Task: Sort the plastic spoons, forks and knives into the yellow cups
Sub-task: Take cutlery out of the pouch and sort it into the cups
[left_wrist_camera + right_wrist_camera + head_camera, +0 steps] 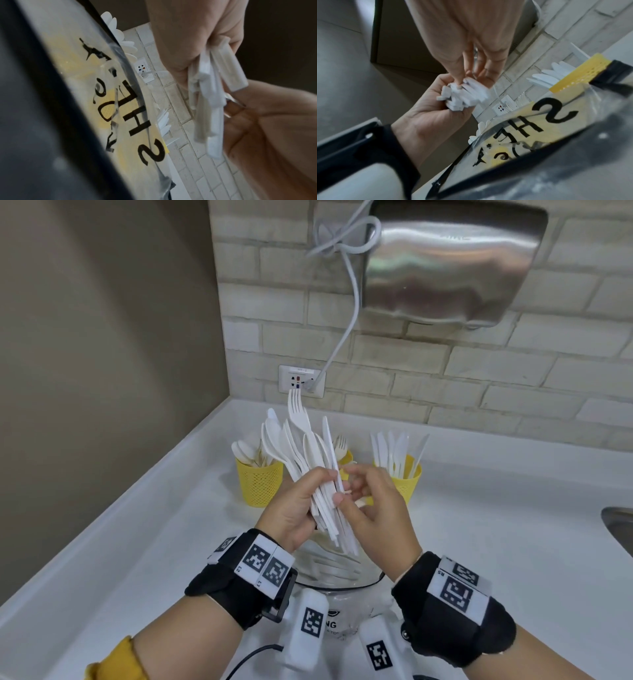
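My left hand [330, 486] grips a fanned bundle of white plastic cutlery [308, 446] by the handles, with fork tines, spoons and knives pointing up. My right hand [356, 491] is at the bundle's right edge, and its fingertips pinch one handle; which kind of piece it is I cannot tell. The handle ends [462, 93] show between both hands, as do the handles [211, 101] in the left wrist view. Three yellow mesh cups stand behind: the left cup [260, 484] holds spoons, the middle cup [346, 458] forks, the right cup [406, 486] knives.
Under my hands sits a clear container [335, 570] with black lettering and more white cutlery inside. The white counter [496, 525] ends at a brick wall with an outlet [301, 380], a cord and a steel hand dryer [445, 261]. A sink rim [620, 529] is at the right.
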Demonstrator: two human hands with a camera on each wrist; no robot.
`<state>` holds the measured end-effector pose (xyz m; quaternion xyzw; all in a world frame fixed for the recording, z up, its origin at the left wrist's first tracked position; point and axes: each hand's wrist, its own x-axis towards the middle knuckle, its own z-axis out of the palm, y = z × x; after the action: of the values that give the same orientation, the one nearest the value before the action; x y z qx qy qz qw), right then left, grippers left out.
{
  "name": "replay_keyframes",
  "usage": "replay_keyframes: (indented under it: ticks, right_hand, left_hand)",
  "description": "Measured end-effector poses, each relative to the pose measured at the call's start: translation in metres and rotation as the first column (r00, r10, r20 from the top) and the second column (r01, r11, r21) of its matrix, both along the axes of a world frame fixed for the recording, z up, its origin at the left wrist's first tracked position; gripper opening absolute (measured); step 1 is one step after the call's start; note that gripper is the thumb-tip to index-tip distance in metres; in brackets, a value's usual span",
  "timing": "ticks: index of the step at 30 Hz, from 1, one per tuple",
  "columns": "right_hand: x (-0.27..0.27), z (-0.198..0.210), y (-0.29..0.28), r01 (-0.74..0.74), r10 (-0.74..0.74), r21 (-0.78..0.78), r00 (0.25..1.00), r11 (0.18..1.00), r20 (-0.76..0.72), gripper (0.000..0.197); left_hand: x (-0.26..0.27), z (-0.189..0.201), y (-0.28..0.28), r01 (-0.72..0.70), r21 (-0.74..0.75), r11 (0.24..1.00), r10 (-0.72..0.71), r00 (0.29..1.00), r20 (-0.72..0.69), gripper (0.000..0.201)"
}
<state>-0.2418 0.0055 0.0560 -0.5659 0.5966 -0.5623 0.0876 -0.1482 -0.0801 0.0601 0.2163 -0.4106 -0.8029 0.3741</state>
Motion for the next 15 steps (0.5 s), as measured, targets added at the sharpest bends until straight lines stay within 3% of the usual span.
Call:
replay_keyframes:
  ticks: [3, 7, 11, 15]
  right_hand:
    - [-0.006, -0.003, 0.000, 0.061, -0.054, 0.054, 0.991, 0.997, -0.121, 0.018]
    - [-0.002, -0.002, 0.001, 0.105, -0.099, 0.090, 0.993, 0.990, -0.071, 0.019]
    - [-0.003, 0.017, 0.003, 0.182, -0.182, 0.001, 0.983, 0.983, 0.019, 0.017]
    - [0.001, 0.050, 0.001, 0.000, 0.001, -0.054, 1.000, 0.999, 0.024, 0.007]
  left_hand:
    - [0.001, 0.000, 0.001, 0.034, -0.019, 0.999, -0.033, 0.998, 0.045, 0.036]
    - [-0.002, 0.002, 0.005, 0.064, -0.057, 0.996, -0.056, 0.990, 0.132, 0.009]
    - [-0.005, 0.004, 0.005, 0.041, -0.130, 0.991, -0.021, 0.989, 0.148, 0.007]
    - [-0.005, 0.005, 0.010, 0.091, -0.244, 0.966, -0.053, 0.986, 0.158, 0.019]
